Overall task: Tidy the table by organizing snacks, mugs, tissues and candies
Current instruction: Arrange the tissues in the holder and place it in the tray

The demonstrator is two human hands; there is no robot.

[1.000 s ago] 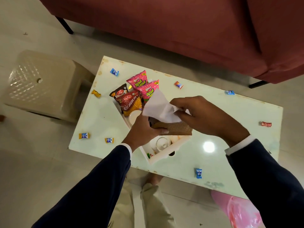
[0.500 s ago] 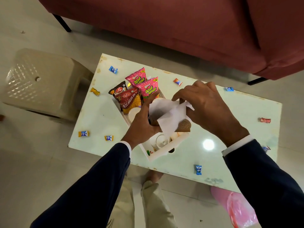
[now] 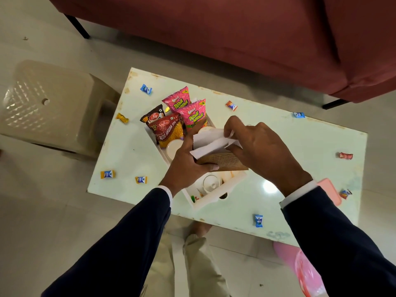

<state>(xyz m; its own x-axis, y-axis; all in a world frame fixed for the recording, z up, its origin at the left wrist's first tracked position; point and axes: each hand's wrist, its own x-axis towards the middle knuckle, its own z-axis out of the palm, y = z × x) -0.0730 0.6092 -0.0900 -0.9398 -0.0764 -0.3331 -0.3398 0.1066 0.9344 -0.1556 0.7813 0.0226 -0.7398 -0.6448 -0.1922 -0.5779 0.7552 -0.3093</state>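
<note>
Tissues (image 3: pixel 211 144) going into the brown holder (image 3: pixel 222 160), held over the white tray (image 3: pixel 211 200)
Left hand (image 3: pixel 186 166) grips the holder, right hand (image 3: pixel 257 146) pinches the tissues; soft and floppy, so probably best grabbed along the fold

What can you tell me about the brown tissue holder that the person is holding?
The tissue holder is a brown box with a woven-looking surface; its material cannot be told. It is held above the white tray, slightly tilted. The left hand grips its near end, thumb along its side. White tissues stick out of its top, and the right hand pinches them with its fingers. Its far end is hidden behind the right hand.
</note>
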